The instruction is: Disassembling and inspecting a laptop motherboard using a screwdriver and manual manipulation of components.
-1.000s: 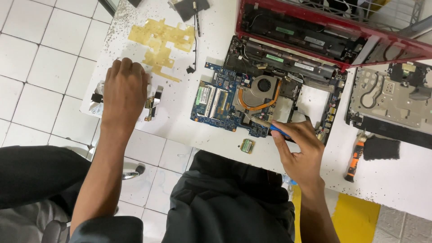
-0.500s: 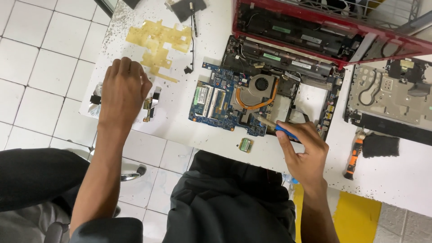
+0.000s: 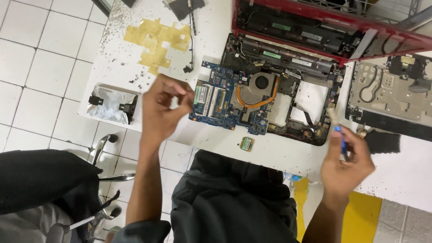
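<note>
Bright, even light; hands perhaps motion-blurred.

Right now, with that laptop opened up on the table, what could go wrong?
The small green chip lies loose near the table edge, so a sleeve could knock it to the floor. The left hand seems to pinch something tiny above the bare blue circuit board; if dropped, it might vanish among the parts. The right hand waves a blue-handled tool close to the open laptop base, which could scratch.

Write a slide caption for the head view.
Left hand raised beside laptop circuit board; right hand holds a blue tool.
</note>
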